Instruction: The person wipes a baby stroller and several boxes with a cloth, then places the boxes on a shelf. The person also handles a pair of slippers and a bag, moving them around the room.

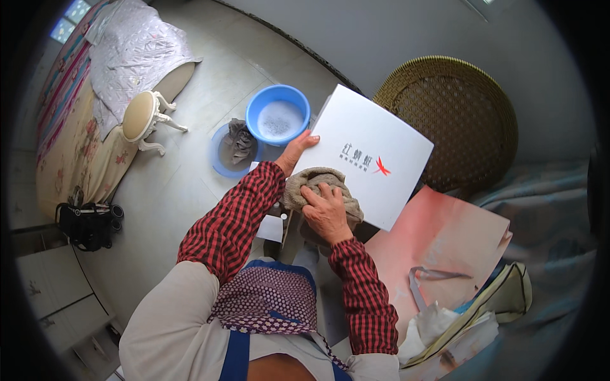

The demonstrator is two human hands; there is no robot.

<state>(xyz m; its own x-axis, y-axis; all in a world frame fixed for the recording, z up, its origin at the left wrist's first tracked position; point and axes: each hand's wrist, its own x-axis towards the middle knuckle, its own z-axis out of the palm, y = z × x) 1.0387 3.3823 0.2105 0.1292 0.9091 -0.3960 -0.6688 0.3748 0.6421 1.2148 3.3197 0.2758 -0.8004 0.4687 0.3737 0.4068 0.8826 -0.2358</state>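
A white cardboard box [376,128], marked with dark characters and a small red emblem, is held up before me at a tilt. My left hand [298,150] grips its left edge, thumb on the printed face and the other fingers out of sight behind. In my right hand [328,212] is a bunched brown cloth [317,178], pressed at the box's lower left edge with the fingers spread over it. The cloth covers that corner of the box. Red-and-black checked sleeves cover both my forearms.
Beyond my left hand, a blue basin [279,114] holds sudsy water, beside another basin [221,164] with a grey cloth [239,143]. A wicker basket [464,119] leans at the wall. Right lies a pink paper bag [443,238]; left stand a stool [140,116] and bed [81,157].
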